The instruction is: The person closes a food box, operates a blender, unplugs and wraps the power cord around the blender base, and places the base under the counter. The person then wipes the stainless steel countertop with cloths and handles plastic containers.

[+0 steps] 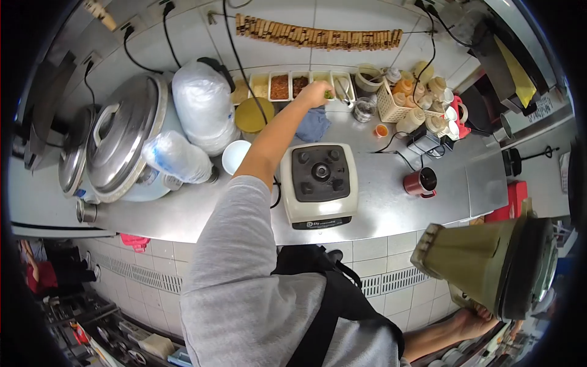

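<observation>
My left hand [317, 94] reaches over the row of condiment tubs [279, 87] at the back of the steel counter. Its fingers are closed on something small and green [329, 95], too small to name. A blue cloth [313, 125] lies just below that hand. At the lower right, my right hand [474, 322] is wrapped round the handle of a greenish blender jar [468, 254]. The jar is held sideways, off the counter, with its dark rim to the right. The blender base [320, 183] stands on the counter with no jar on it.
A red mug [420, 182] and a basket of bottles [391, 104] stand right. Plastic-wrapped stacks [202, 104], a white bowl [236, 157] and large lidded pots [125, 134] stand left. Black cords hang over the counter. People are at the far lower left.
</observation>
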Tool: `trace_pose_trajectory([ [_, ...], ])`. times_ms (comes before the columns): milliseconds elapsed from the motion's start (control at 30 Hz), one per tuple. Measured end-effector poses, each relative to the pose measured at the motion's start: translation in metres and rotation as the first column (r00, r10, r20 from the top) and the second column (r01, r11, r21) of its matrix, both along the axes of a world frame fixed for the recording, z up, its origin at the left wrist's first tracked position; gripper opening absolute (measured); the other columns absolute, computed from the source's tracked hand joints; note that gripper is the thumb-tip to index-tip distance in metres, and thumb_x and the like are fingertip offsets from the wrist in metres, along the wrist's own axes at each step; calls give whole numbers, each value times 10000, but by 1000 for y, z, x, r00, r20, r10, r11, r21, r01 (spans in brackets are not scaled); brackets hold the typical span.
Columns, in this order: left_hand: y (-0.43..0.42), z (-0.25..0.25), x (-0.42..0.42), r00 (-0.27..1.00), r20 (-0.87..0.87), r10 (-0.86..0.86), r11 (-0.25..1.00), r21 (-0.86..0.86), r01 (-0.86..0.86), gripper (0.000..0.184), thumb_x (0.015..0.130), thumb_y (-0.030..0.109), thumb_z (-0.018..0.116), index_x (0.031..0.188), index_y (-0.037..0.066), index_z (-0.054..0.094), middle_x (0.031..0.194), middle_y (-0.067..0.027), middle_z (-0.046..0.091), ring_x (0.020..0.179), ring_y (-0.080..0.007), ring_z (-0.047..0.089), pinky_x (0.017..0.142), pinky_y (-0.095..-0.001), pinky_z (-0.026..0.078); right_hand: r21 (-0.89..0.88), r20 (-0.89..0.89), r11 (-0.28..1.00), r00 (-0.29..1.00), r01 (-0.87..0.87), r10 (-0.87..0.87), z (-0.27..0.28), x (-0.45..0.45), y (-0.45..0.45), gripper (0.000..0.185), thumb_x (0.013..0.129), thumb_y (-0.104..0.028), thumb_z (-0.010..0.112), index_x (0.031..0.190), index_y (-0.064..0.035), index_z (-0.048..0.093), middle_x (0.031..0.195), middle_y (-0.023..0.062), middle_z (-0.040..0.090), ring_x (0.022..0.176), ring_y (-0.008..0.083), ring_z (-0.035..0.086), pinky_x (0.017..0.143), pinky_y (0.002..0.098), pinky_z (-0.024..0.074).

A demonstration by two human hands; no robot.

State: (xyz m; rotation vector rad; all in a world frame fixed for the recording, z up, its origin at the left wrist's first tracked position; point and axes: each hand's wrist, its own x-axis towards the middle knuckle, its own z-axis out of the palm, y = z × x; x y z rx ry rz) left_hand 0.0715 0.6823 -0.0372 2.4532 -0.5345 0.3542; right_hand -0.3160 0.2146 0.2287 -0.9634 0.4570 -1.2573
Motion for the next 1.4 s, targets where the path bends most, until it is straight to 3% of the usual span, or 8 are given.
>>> trace_pose_trajectory([
  [267,-5,-28,54,846,-532,-5,990,117,80,341,479,83,810,772,73,636,835,-73,662,837,-225,628,724,-350,496,-66,-92,996,994,-65,59,-25,-47,-62,299,869,-238,574,611,-109,496,522,-42,354,467,83,288,463,237,242],
  [567,14,-22,59,815,-575,-75,996,-80,35,245,551,41,763,789,67,713,789,-79,683,741,-193,636,672,-310,498,-7,-139,966,956,258,-257,-15,-37,-42,237,856,-270,585,766,-52,611,583,0,508,513,92,426,484,226,303],
  [700,8,-22,44,958,-288,-9,998,57,27,138,586,37,762,709,85,720,746,-63,694,674,-155,646,643,-296,507,-112,-181,985,972,132,-151,-40,-63,-84,254,856,-282,581,835,-34,634,629,23,566,549,105,485,502,228,337],
  [800,6,-11,28,925,-352,143,940,-243,-238,90,649,68,759,729,73,720,751,-64,695,671,-135,652,657,-275,518,-123,-203,975,967,-182,155,-35,-66,-87,266,860,-287,575,840,-28,634,634,26,568,555,108,488,507,232,343],
  [867,13,8,17,942,-334,22,884,-434,-174,116,660,78,761,761,48,713,755,-72,694,679,-126,651,659,-258,518,-13,-174,994,979,109,-110,-27,-46,-63,259,868,-277,564,760,-45,602,591,10,512,525,104,435,497,241,322],
  [1100,-7,52,-66,962,-268,-60,958,-287,-20,165,659,110,767,795,39,708,769,-83,693,696,-131,651,668,-270,516,-15,-139,996,987,-83,80,-28,-63,-99,330,875,-226,544,579,-105,464,501,-33,336,468,89,301,480,234,261],
  [1200,-18,45,-67,963,-264,-53,991,108,84,239,640,168,781,825,38,705,785,-92,692,714,-164,658,692,-289,517,-17,-135,991,983,-129,126,-29,-71,-107,351,883,-222,535,563,-112,440,503,-32,318,465,92,280,479,239,250],
  [1400,-52,11,-21,795,-580,-177,928,171,331,356,698,217,763,979,17,672,979,-118,670,921,-187,632,817,-300,496,-7,-136,1000,990,-29,28,-33,-81,-111,359,878,-216,534,550,-113,432,504,-34,322,468,94,279,487,243,239],
])
